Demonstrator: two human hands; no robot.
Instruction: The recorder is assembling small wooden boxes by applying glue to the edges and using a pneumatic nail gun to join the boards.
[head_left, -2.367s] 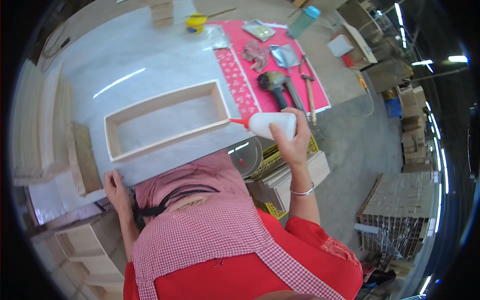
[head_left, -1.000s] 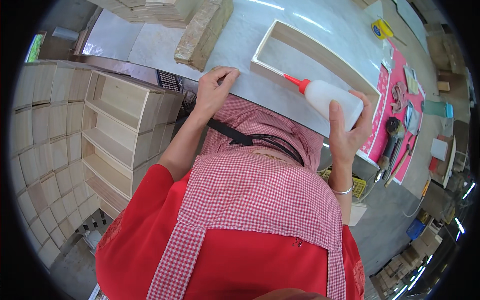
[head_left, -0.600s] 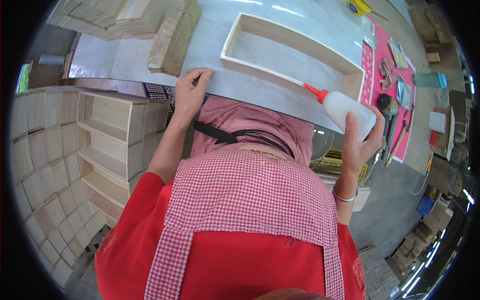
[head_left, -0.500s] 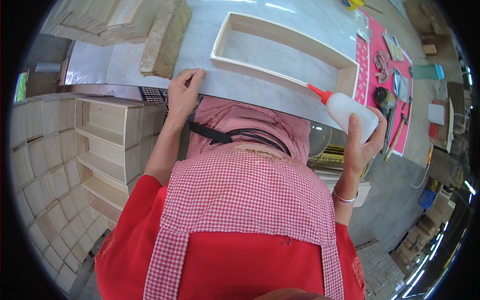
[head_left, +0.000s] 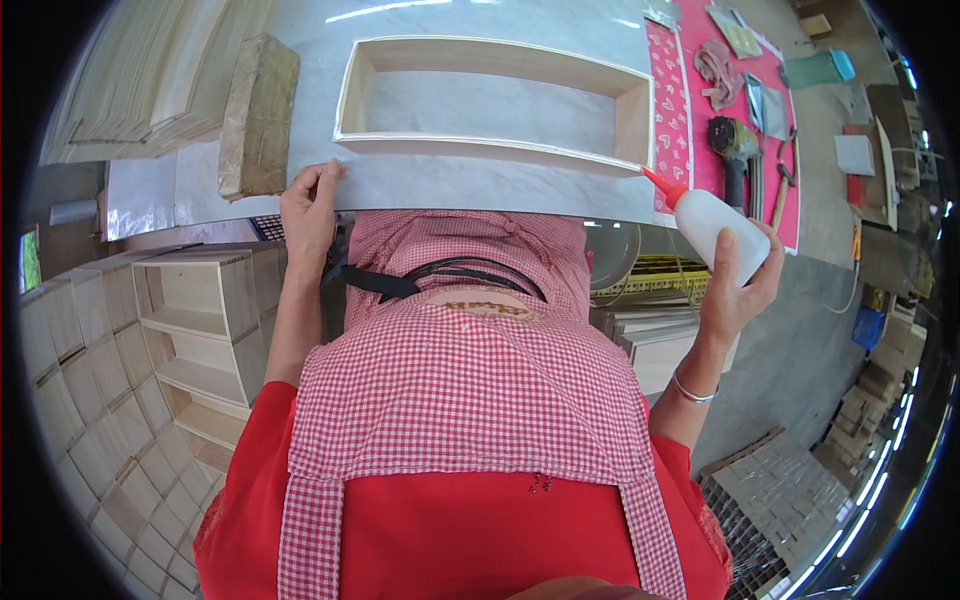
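Note:
My right hand [head_left: 741, 282] grips a white squeeze glue bottle [head_left: 722, 235] with a red nozzle. The nozzle tip meets the near right corner of a long rectangular wooden frame [head_left: 490, 152], which lies on the table [head_left: 480, 188]. White glue shows along the frame's upper edge. At the table's front edge, left of the frame, my left hand [head_left: 312, 205] rests with thumb and forefinger together. Whether anything is between those fingers cannot be made out.
A tape-wrapped block [head_left: 258, 120] and stacked wooden boards [head_left: 150, 75] stand at the left. On the pink cloth [head_left: 668, 100] at the right lie a nail gun [head_left: 735, 150], a hammer [head_left: 783, 190] and a rag [head_left: 716, 72]. Finished wooden boxes [head_left: 190, 335] are stacked lower left.
The glue bottle's nozzle has travelled along the frame's near edge to its right corner. My view has shifted, so the table things appear further left.

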